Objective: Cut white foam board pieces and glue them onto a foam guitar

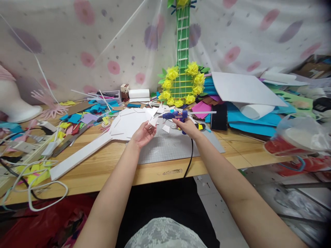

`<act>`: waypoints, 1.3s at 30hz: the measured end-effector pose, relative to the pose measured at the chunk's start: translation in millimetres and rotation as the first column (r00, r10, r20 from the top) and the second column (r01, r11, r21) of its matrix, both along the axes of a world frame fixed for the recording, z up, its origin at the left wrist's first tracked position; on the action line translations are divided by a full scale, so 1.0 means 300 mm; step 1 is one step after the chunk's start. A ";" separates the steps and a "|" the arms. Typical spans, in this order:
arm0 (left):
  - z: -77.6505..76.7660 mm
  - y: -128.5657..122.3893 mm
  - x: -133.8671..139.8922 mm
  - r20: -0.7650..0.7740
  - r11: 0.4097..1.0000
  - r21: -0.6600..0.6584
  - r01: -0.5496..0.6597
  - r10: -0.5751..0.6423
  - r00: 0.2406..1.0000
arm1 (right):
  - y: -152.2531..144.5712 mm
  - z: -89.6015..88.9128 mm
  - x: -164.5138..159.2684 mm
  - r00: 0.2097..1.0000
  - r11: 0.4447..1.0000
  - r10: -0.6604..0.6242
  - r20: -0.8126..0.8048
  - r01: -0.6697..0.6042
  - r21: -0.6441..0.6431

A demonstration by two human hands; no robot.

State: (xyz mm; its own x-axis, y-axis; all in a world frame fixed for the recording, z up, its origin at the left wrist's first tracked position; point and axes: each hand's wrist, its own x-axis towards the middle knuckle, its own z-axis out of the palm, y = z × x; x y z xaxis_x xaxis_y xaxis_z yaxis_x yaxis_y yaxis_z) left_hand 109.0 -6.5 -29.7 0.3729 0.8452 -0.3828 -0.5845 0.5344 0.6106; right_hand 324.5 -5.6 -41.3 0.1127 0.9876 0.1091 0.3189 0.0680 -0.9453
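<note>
My left hand [144,135] pinches a small folded piece of white foam board [153,122] above the grey cutting mat [165,151]. In my right hand [188,126] is a blue hot glue gun [170,116], a white glue stick [203,112] poking out of its back. The gun's nozzle points left, close to the white piece; whether they touch I cannot tell. Left of my hands lies a large white board shape [129,125] with a long white strip [80,156] running toward the front left. A small white scrap [166,128] rests on the mat.
A green paper guitar [183,51] with yellow flowers stands at the back. Coloured scraps, cables [33,186] and a power strip crowd the left. A black phone [219,117], blue sheets [248,120] and a clear tub [297,134] are on the right. The glue gun's black cord [191,156] crosses the table edge.
</note>
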 end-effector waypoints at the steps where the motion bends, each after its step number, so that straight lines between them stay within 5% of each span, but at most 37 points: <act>1: 0.000 0.000 0.001 0.004 1.000 -0.001 0.003 -0.003 1.000 | 0.000 -0.001 0.005 1.000 1.000 -0.005 0.004 0.005 -0.002; 11: -0.009 0.002 -0.002 0.021 0.999 -0.011 0.040 -0.040 0.999 | -0.004 0.009 0.020 0.998 0.999 -0.043 0.036 0.044 -0.023; 28: 0.005 0.003 0.002 0.005 0.999 -0.047 -0.021 0.021 1.000 | -0.084 0.084 -0.021 0.971 0.973 0.211 0.115 -0.197 -0.120; 39: 0.009 -0.011 -0.001 -0.057 1.000 -0.011 -0.021 0.021 0.998 | -0.054 0.050 -0.025 0.984 0.982 0.180 -0.005 -0.180 -0.063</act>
